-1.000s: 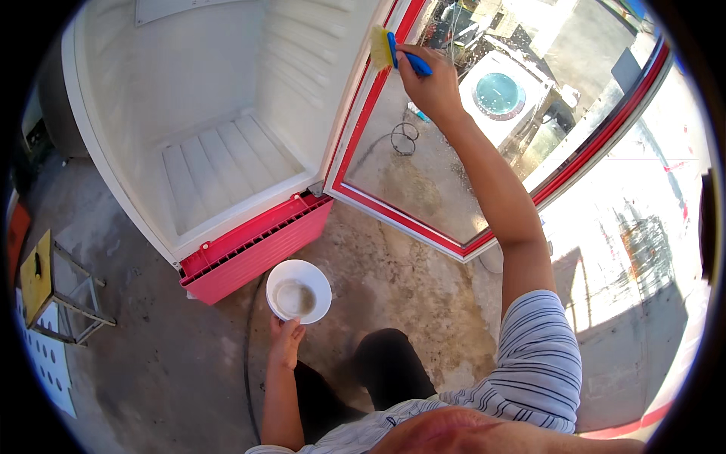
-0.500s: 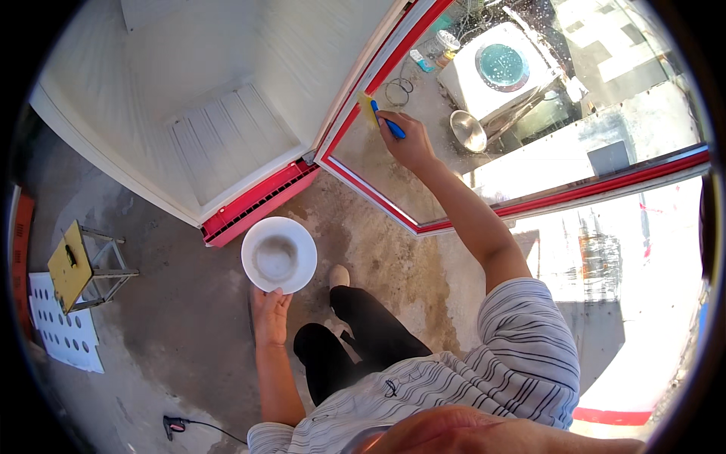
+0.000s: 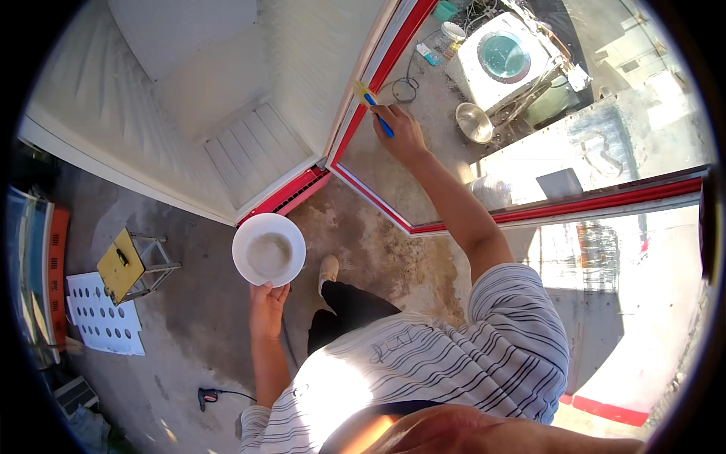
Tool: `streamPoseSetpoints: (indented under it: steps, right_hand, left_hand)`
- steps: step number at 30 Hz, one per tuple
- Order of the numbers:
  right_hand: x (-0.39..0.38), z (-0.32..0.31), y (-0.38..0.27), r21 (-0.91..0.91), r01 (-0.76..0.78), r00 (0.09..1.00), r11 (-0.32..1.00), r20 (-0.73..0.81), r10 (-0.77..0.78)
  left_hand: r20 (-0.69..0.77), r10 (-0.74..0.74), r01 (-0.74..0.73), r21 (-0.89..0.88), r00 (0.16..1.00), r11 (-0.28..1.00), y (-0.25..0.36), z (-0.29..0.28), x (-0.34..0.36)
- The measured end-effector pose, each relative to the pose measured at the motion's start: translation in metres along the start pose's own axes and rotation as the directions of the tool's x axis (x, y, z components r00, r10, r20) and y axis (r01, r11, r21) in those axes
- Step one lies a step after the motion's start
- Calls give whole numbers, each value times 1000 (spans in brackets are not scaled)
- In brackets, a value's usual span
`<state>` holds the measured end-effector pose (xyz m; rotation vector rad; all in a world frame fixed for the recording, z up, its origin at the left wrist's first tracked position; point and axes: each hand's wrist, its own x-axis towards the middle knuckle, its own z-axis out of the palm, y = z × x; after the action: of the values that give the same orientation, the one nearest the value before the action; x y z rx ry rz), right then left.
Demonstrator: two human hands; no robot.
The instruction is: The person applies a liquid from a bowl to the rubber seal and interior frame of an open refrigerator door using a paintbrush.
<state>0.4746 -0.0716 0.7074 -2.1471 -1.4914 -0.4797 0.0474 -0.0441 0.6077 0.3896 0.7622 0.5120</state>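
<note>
My right hand (image 3: 397, 129) grips a blue-handled brush (image 3: 382, 117), its pale yellow bristles against the left side of a red-and-white door frame (image 3: 349, 129). The glass pane (image 3: 423, 174) fills that frame, with objects behind it showing through. Below the open white cabinet (image 3: 189, 91), my left hand (image 3: 266, 303) holds a white bowl (image 3: 289, 236) by its near rim. The bowl has some cloudy content at the bottom, too indistinct to name. Red slatted trim (image 3: 291, 189) runs along the cabinet's bottom edge.
At left stand a yellow-topped stool (image 3: 113, 272), a white perforated panel (image 3: 104, 327) and an orange-red unit (image 3: 57, 265). A hose with a spray gun (image 3: 208, 397) lies on the concrete floor (image 3: 189, 333). Through the glass show a white machine (image 3: 476, 83) and a metal bowl (image 3: 475, 121).
The brush is lower along the door frame than a second ago. The whole view has shifted, bringing more floor at left into sight; the bowl now appears higher and farther left.
</note>
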Motion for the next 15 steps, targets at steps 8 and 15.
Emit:
streamPoseSetpoints:
  steps: [8,15]
  right_hand:
    - [150,-171,-27,-3,313,682,950,-695,-227]
    - [88,-101,-37,156,-21,946,988,-315,70]
  left_hand:
    - [34,52,-52,6,998,999,36,48,19]
    - [132,-47,46,9,990,999,54,70,49]
